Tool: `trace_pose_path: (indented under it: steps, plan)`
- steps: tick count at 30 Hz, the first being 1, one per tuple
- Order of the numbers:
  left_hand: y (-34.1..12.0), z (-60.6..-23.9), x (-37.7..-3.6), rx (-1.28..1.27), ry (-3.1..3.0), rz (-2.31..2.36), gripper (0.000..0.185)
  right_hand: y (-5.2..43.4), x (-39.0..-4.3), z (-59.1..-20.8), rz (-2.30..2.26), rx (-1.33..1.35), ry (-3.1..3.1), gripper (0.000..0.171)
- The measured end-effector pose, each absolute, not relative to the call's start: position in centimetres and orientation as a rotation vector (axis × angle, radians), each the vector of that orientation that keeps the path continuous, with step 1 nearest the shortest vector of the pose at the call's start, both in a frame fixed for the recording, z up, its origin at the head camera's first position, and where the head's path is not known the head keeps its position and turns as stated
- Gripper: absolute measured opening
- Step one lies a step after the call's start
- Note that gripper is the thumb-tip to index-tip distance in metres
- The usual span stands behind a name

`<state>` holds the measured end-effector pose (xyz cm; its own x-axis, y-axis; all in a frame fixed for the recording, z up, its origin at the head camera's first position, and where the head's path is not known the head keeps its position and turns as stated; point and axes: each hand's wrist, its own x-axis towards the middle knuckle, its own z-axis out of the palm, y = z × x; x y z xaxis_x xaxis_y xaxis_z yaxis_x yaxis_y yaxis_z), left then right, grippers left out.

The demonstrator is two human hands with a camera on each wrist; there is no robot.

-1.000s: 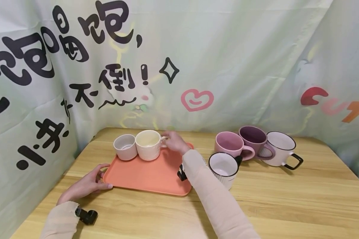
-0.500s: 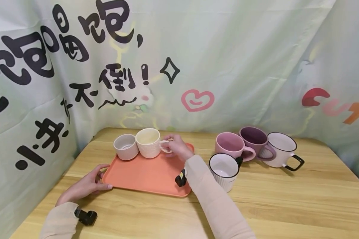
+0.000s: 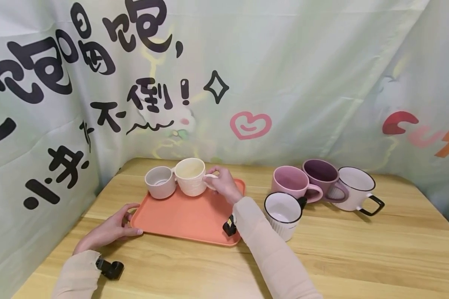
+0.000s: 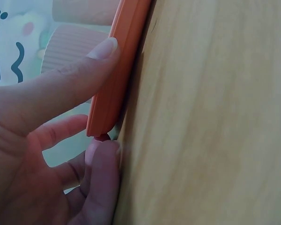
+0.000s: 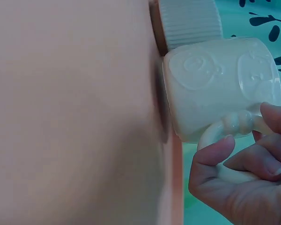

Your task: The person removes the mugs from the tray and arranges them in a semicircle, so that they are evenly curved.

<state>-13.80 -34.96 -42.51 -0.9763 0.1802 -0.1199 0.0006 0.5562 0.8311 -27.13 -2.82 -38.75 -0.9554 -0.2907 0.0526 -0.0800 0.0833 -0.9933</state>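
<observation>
In the head view, an orange tray (image 3: 187, 216) lies on the table. My left hand (image 3: 114, 226) holds its left corner; the left wrist view shows the thumb (image 4: 84, 65) pressed on the tray's orange side (image 4: 110, 98), other fingers curled at its end. At the tray's back stands a cream mug (image 3: 191, 178) with raised animal figures, clear in the right wrist view. My right hand (image 3: 224, 185) grips the mug's looped handle (image 5: 213, 138), thumb and fingers curled round it. Left of the mug, close beside it, sits a ribbed grey-lilac cup (image 3: 160, 182).
Right of the tray stand a pink mug (image 3: 289, 180), a purple mug (image 3: 321, 172), a white black-rimmed mug (image 3: 355, 187) and a ribbed white black-rimmed mug (image 3: 283, 211), close together. A printed curtain (image 3: 303, 74) hangs behind the wooden table (image 3: 344, 257).
My right hand has come round with the mug's handle, which now points more toward the front right. The mug has shifted slightly right and back. My left hand stays on the tray.
</observation>
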Motion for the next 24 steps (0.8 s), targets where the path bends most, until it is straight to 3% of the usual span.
trace_pose_path:
  steps: [24]
  plan:
    - [-34.9, -42.3, -13.7, 0.168, 2.580, 1.407, 0.089, -1.4, -25.6, -34.7, -2.085, -0.305, 2.171, 0.007]
